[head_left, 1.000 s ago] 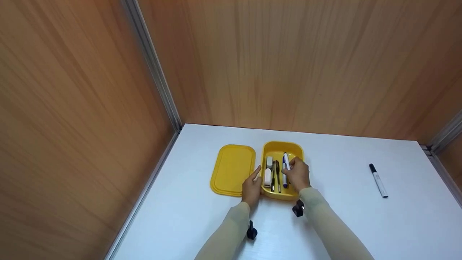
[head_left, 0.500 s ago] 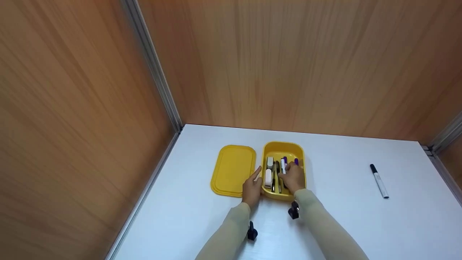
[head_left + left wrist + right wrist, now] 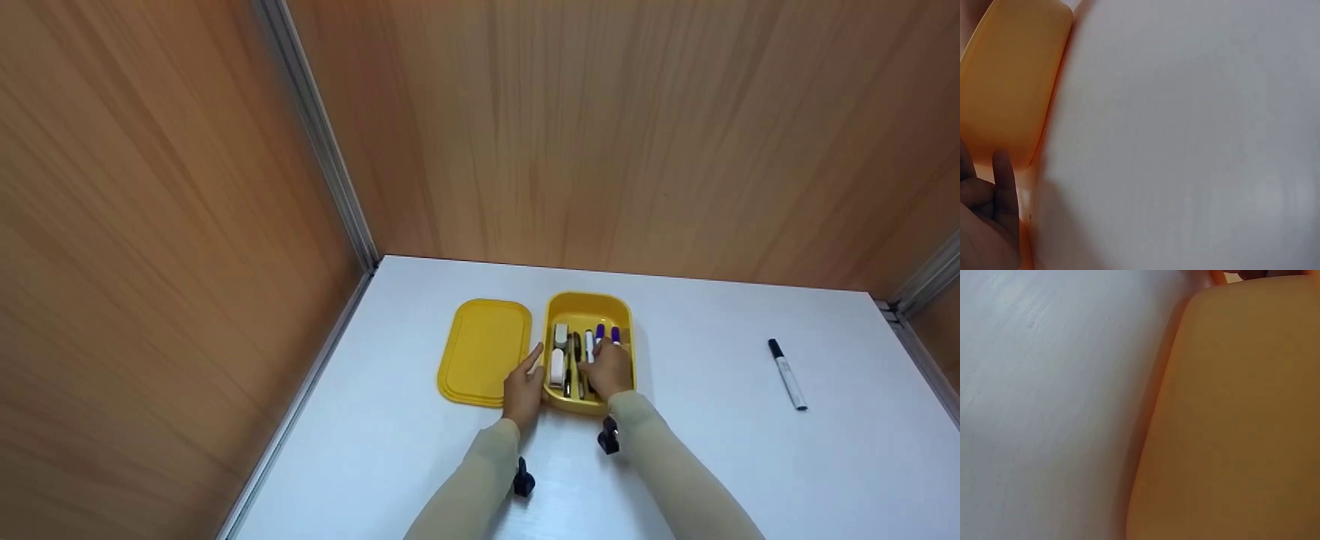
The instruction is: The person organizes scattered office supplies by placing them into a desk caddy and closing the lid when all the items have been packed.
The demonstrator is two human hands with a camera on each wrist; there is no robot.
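Two hands: right hand (image 3: pixel 609 370) in yellow box (image 3: pixel 589 304), left hand (image 3: pixel 523 390) beside it

Test booth w/ wood-panel walls (image 3: pixel 600 112), white table (image 3: pixel 712 465).

The right hand (image 3: pixel 609 369) now lies lower inside the yellow box (image 3: pixel 586 304), the blue-capped marker (image 3: pixel 600 332) it lifted a second ago set down beside the other purple-capped marker (image 3: pixel 616 334)
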